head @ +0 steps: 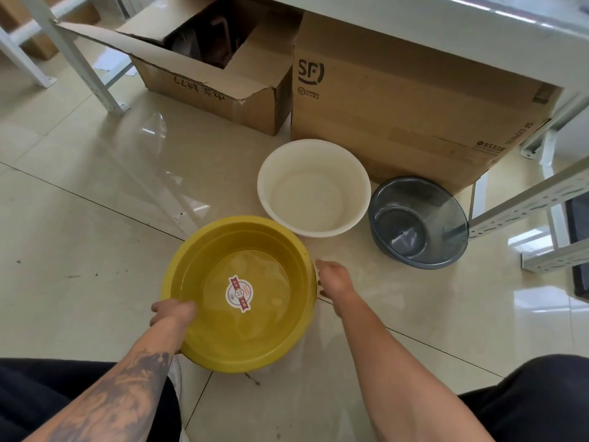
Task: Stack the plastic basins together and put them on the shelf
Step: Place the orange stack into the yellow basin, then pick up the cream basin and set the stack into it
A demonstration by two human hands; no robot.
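A yellow basin (255, 333) with a round sticker inside sits low in the middle of the view, over the tiled floor. My left hand (173, 312) grips its near-left rim. My right hand (333, 277) holds its right rim. Whether the basin rests on the floor or is lifted I cannot tell. Just beyond it stands a white basin (314, 186), upright. A smaller dark grey translucent basin (417, 221) stands to the right of the white one, apart from it.
An open cardboard box (210, 78) and a large closed SF box (414, 100) stand behind the basins under a white shelf board (446, 14). Metal shelf posts (522, 205) rise at the right and at the far left (73, 55). My dark-trousered knees fill the bottom corners.
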